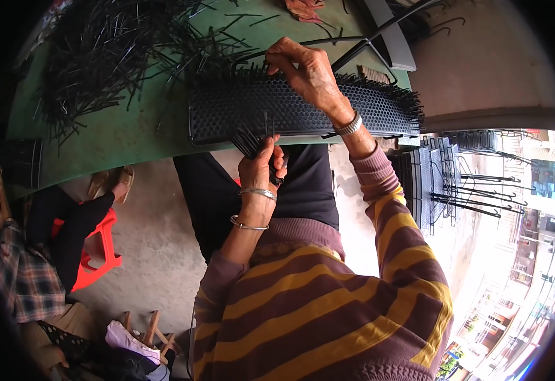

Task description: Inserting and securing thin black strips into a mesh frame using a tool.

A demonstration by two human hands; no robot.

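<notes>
Fingers (276, 147) grip black pins (247, 136) beside green table (119, 136).

Daylight enters from the right; the street (531, 254) there is overexposed and washed pale; the green table (119, 136) is evenly lit, without hard shadows; left margin dim; corners black from the fisheye rim; straight edges bow outward; central focus sharp, periphery slightly soft.

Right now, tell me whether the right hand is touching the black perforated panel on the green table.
Touching. The head view shows the right hand pressed down on the upper edge of the black perforated panel, fingers among the pins sticking out of it.
</notes>
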